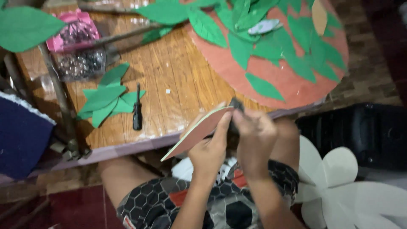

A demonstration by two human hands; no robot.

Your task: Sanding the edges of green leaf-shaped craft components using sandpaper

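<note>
Many green paper leaves already lie on the round brown cardboard disc (292, 91), and a small pile of cut green leaves (106, 99) waits loose on the wooden table (178, 85) beside a black tool (137, 112). Over the lap, the left hand (210, 152) grasps a leaf-shaped card piece (197, 131), brown with a green face, while the right hand (256, 140) pinches a dark object (235, 106) at its tip. A clear plastic bag (80, 63) holds dark beads, I judge.
</note>
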